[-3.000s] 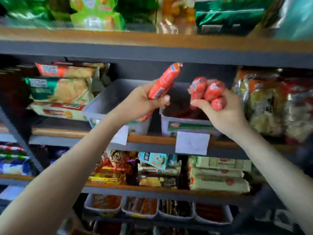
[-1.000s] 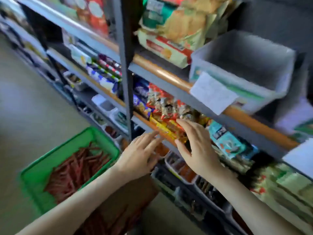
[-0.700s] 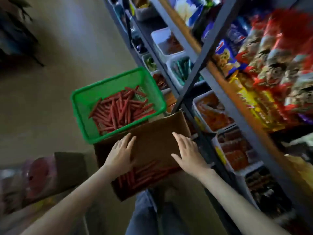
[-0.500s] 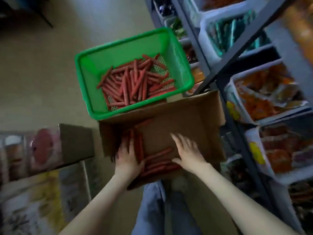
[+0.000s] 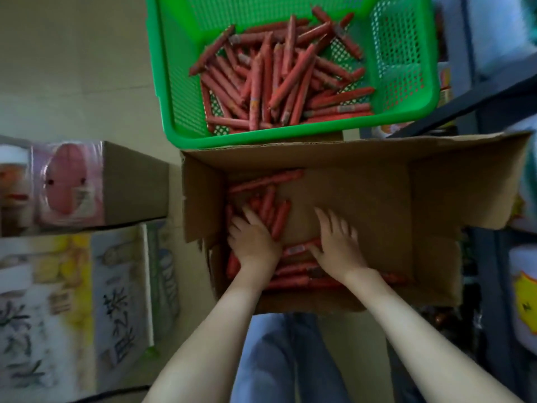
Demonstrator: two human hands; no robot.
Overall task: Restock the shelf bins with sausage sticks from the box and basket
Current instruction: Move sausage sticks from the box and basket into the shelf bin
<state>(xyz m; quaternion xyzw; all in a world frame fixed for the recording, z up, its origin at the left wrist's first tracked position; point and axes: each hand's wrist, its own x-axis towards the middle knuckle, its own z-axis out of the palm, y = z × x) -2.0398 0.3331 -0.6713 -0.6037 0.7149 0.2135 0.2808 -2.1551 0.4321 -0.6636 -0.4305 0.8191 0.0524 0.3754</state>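
Note:
An open cardboard box (image 5: 377, 199) sits on the floor below me with red sausage sticks (image 5: 267, 181) along its left and near sides. Both of my hands are down inside it. My left hand (image 5: 254, 242) lies on a bunch of sticks at the box's left, fingers stretched forward. My right hand (image 5: 337, 242) rests flat on the box bottom, its thumb against a stick (image 5: 299, 249). Just beyond the box stands a green plastic basket (image 5: 180, 91) holding a heap of several more red sausage sticks (image 5: 279, 74).
The dark shelf frame (image 5: 465, 103) and pale shelf bins run along the right edge. Printed cartons (image 5: 72, 184) are stacked on the left. My legs in blue jeans (image 5: 279, 359) are under the box's near edge. Beige floor lies at upper left.
My hands left the shelf, where they held sausages, and dropped empty into the cardboard box. My view swung from the shelves down to the box and basket.

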